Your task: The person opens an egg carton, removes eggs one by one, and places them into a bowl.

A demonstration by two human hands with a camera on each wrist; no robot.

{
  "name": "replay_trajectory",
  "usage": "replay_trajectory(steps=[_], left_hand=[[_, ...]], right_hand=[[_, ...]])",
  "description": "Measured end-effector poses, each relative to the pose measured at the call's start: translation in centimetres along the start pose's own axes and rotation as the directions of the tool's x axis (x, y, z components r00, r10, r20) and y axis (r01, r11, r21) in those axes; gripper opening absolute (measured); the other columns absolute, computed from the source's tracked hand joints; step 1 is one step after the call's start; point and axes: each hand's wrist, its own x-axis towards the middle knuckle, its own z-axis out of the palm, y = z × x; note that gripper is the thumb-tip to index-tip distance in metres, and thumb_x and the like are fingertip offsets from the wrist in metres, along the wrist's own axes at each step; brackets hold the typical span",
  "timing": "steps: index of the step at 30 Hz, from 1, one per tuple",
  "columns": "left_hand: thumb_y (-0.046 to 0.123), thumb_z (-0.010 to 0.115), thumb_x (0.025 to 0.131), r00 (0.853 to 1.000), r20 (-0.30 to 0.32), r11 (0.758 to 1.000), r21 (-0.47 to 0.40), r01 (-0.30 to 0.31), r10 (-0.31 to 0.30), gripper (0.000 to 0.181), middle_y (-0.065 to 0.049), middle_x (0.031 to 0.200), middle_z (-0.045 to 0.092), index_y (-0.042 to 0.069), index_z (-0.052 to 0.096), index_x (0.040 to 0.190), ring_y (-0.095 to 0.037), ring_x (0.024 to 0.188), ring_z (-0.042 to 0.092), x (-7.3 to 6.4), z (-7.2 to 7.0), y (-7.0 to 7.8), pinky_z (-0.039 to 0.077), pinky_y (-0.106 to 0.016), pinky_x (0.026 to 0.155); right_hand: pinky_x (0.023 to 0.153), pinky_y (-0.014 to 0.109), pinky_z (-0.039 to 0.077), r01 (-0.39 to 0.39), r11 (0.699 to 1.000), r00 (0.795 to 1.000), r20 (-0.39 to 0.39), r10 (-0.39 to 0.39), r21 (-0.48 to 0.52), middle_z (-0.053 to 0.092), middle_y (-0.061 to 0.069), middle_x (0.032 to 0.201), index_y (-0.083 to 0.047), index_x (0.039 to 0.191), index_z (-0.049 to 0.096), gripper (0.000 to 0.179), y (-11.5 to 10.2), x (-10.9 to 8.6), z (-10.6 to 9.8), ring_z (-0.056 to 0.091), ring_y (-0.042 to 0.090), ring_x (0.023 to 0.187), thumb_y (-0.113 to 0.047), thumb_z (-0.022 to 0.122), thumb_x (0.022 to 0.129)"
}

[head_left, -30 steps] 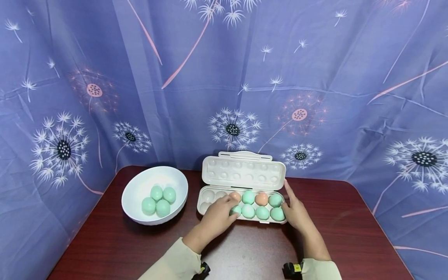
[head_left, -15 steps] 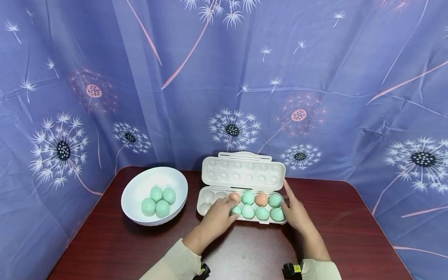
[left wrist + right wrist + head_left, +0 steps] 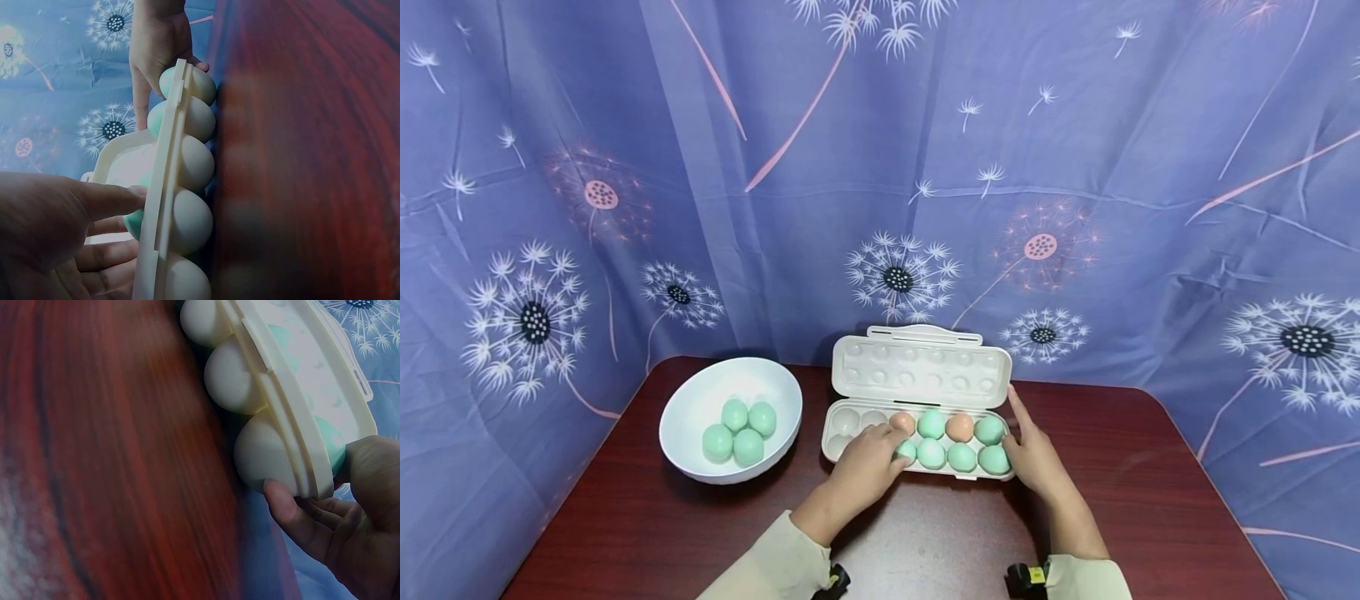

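Observation:
A white plastic egg carton [image 3: 850, 425] stands at the back middle of the table, its lid [image 3: 925, 367] folded up behind it. Green and orange eggs sit in the cups from the middle to the right end; bare cups show at the left end. My left hand [image 3: 867, 465] reaches over the carton and pinches a green egg [image 3: 906, 452] in the front row between thumb and fingers. At the right end, my right hand [image 3: 1037, 458] holds the carton, one finger stretched up beside the lid. In the right wrist view the thumb [image 3: 281, 500] presses the underside of the end cup [image 3: 265, 450].
Left of the carton is a white bowl [image 3: 673, 429] with several green eggs [image 3: 748, 447] in it. A blue curtain [image 3: 790, 250] with dandelion prints hangs close behind the dark red table [image 3: 925, 542]. Both sleeves [image 3: 775, 562] lie along the front.

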Motion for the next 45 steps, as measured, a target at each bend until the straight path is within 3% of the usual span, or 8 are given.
replay_trajectory(steps=[8, 17, 23, 31, 40, 45], left_hand=[[0.030, 0.076, 0.089, 1.000, -0.022, 1.000, 0.006, -0.008, 0.008, 0.025, -0.004, 0.101, 0.069, 0.016, 0.065, 0.107, -0.024, 0.091, 0.069, 0.0, -0.7, 0.2, 0.054, -0.038, 0.069], [0.026, 0.076, 0.089, 0.999, -0.035, 1.000, -0.013, 0.013, -0.013, 0.031, -0.003, 0.093, 0.063, 0.014, 0.069, 0.116, -0.020, 0.073, 0.062, 0.1, -1.5, 0.3, 0.052, -0.034, 0.063], [0.022, 0.074, 0.091, 0.999, -0.041, 0.998, -0.057, 0.019, -0.021, 0.034, -0.009, 0.107, 0.068, 0.011, 0.067, 0.123, -0.026, 0.086, 0.069, 0.1, -2.0, 0.1, 0.057, -0.038, 0.072], [0.017, 0.073, 0.092, 0.997, -0.028, 0.988, -0.141, 0.066, -0.070, 0.039, -0.007, 0.118, 0.067, 0.013, 0.067, 0.130, -0.027, 0.095, 0.071, 0.2, -3.1, 0.1, 0.058, -0.039, 0.080], [0.017, 0.073, 0.092, 0.992, -0.080, 0.986, -0.144, 0.083, -0.095, 0.036, -0.009, 0.124, 0.066, 0.007, 0.068, 0.127, -0.028, 0.108, 0.070, 0.2, -4.7, -0.4, 0.058, -0.040, 0.090], [0.017, 0.073, 0.092, 0.984, -0.123, 0.983, -0.147, 0.114, -0.133, 0.037, -0.010, 0.123, 0.067, 0.005, 0.068, 0.126, -0.028, 0.108, 0.070, 0.3, -6.1, -0.9, 0.058, -0.042, 0.089]], right_hand=[[0.089, 0.047, 0.050, 0.001, 1.000, 1.000, -0.005, -0.001, -0.001, 0.063, 0.023, 0.128, -0.030, 0.164, 0.008, 0.084, 0.0, 0.0, 0.0, 0.063, 0.030, 0.100, -0.005, 0.051, 0.096], [0.087, 0.045, 0.050, 0.003, 1.000, 1.000, -0.007, -0.003, 0.003, 0.063, 0.023, 0.129, -0.030, 0.164, 0.008, 0.084, 0.0, 0.0, 0.0, 0.063, 0.029, 0.099, -0.005, 0.050, 0.096], [0.083, 0.039, 0.049, 0.015, 1.000, 1.000, -0.013, -0.015, -0.002, 0.064, 0.023, 0.127, -0.028, 0.164, 0.008, 0.084, 0.0, 0.0, 0.1, 0.063, 0.027, 0.094, -0.005, 0.050, 0.096], [0.083, 0.040, 0.050, 0.017, 1.000, 1.000, -0.006, -0.017, -0.002, 0.064, 0.024, 0.128, -0.031, 0.164, 0.006, 0.084, 0.0, 0.0, 0.1, 0.063, 0.029, 0.096, -0.006, 0.050, 0.096], [0.084, 0.041, 0.050, 0.009, 1.000, 1.000, -0.005, -0.009, 0.002, 0.064, 0.023, 0.128, -0.030, 0.164, 0.007, 0.084, -0.2, 0.0, 0.1, 0.063, 0.029, 0.097, -0.005, 0.049, 0.096], [0.082, 0.038, 0.049, 0.000, 1.000, 1.000, 0.002, 0.000, 0.004, 0.064, 0.022, 0.129, -0.033, 0.164, 0.006, 0.085, -0.1, 0.0, 0.1, 0.062, 0.026, 0.092, -0.007, 0.050, 0.096]])
